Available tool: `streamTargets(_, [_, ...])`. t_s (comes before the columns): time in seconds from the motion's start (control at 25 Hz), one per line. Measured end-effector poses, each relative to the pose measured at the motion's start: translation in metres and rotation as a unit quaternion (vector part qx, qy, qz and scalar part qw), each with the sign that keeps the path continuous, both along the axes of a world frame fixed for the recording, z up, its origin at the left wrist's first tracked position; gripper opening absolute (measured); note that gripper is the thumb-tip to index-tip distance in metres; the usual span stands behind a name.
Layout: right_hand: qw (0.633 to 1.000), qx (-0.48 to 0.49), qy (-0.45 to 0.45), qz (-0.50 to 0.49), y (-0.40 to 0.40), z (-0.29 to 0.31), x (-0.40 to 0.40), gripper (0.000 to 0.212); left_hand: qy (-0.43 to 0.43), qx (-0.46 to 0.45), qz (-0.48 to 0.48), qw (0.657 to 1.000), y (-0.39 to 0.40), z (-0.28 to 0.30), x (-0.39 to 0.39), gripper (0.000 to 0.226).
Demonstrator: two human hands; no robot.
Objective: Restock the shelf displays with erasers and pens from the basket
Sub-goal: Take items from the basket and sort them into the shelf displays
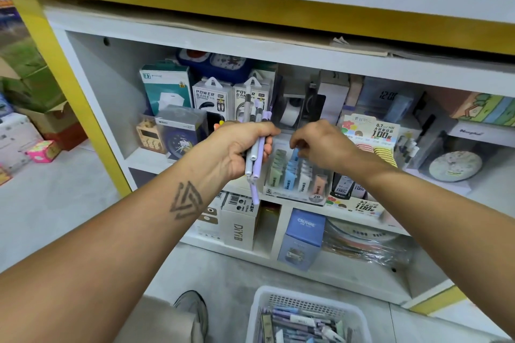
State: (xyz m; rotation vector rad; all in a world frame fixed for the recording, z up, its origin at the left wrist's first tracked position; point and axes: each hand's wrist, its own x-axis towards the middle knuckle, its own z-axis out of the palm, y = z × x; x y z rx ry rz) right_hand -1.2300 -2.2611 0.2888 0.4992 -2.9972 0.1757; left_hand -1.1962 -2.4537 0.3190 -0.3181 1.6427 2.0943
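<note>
Head view looks down at a white shelf unit (92, 108) with both arms reaching in. The left hand (242, 147) has its grip curled round a bundle of pens (255, 136), held upright: their capped tops stick up above the fist in front of the power bank boxes (213, 97), and their lower ends, grey and lilac, hang out below the palm. The bundle sits just left of the eraser display box (295, 175), close to it but not touching as far as can be seen.

The right hand (323, 145) hovers over the back of that display box, fingers curled down and pinching a blue eraser (294, 152) at the top of the blue row. The display holds rows of green, blue, white and peach erasers (289, 175) standing in its slots, on the middle shelf.

At the bottom edge, on the floor, stands a white basket (257, 312) with more pens and packets (298, 323) lying in it, well below both hands. A shoe (192, 309) shows just left of the basket.
</note>
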Motion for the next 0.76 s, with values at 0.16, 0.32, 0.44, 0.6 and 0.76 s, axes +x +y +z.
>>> streamTargets(0.16, [1.000,-0.014,-0.019,0.008,-0.003,-0.003,0.003,0.024,-0.001,0.000,0.001,1.000,0.000,-0.001,0.000,0.021])
streamTargets(0.32, [0.999,-0.028,-0.038,0.025,-0.004,-0.003,0.004,0.025,-0.005,0.007,0.002,1.000,0.001,0.000,0.001,0.020])
streamTargets(0.44, [0.998,-0.032,-0.042,0.017,-0.004,-0.007,0.002,0.017,-0.007,0.011,0.000,1.000,0.002,-0.001,0.000,0.021])
streamTargets(0.6, [0.999,-0.004,-0.038,0.008,-0.006,-0.012,0.000,0.014,-0.012,0.031,-0.001,0.999,0.004,-0.001,0.000,0.020])
streamTargets(0.76, [0.981,-0.172,-0.089,-0.018,-0.006,0.003,0.011,0.021,-0.014,0.086,0.016,0.996,0.010,0.000,-0.002,0.020])
